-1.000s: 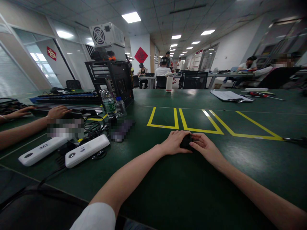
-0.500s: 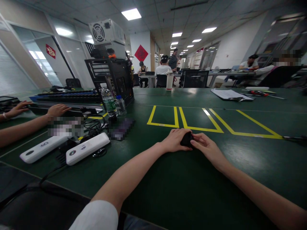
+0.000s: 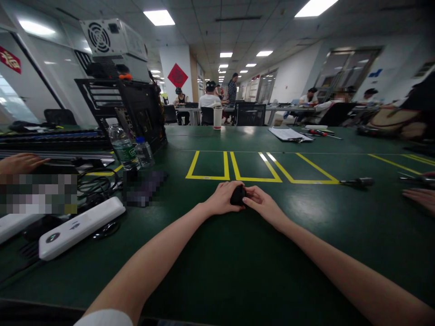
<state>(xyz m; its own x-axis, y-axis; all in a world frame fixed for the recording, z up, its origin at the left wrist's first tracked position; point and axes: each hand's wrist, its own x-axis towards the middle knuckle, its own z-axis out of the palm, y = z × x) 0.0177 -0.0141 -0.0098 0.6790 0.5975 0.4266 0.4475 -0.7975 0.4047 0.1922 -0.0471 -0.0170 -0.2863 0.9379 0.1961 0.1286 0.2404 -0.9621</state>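
My left hand (image 3: 220,200) wraps round a small black rounded object (image 3: 237,196), thumb toward me and fingers over its far side. Its exact kind is hidden by the fingers and too dark to tell. From the right, my right hand (image 3: 265,206) pinches the object's edge with thumb and fingertips. Both hands rest low over the green table (image 3: 217,262), just on my side of the yellow tape outlines (image 3: 207,177).
Left stand a power strip-like white bar (image 3: 81,228), cables, two bottles (image 3: 124,147) and an open computer case (image 3: 136,106). A black-handled tool (image 3: 363,182) lies right, near another person's hand (image 3: 421,199). Another person's hand (image 3: 23,163) is far left. Papers (image 3: 288,134) lie farther back.
The view has turned to the right, bringing another person's hand into sight there. My hands keep the same hold on the black object.
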